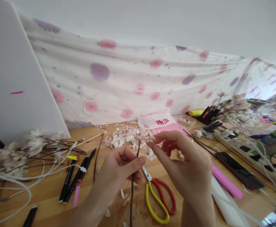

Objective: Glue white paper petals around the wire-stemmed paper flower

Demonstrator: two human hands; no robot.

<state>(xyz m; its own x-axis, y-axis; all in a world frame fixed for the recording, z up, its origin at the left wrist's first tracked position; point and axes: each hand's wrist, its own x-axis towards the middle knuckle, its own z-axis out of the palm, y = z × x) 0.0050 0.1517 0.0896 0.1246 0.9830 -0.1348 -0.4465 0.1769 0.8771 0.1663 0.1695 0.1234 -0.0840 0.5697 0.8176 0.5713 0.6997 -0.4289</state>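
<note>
Between thumb and fingers, my left hand (125, 167) pinches a thin dark stem (131, 201) that stands upright. At the stem's top is a pale petalled flower (144, 135) with a small bluish spot. My right hand (183, 160) has thumb and index finger closed together at the flower's right edge, on a pale petal. Behind the flower lies a heap of loose cream petals (122, 137). Scissors (160, 198) with one yellow and one red handle rest on the table between and below my hands.
Left on the wooden table (114, 217) are finished-looking flowers (33, 142), white cables (29, 186) and black markers (77, 176). To the right are a pink roll (226, 181), a dark phone (239, 170) and a power strip (244, 148). A white board (21, 69) leans at left.
</note>
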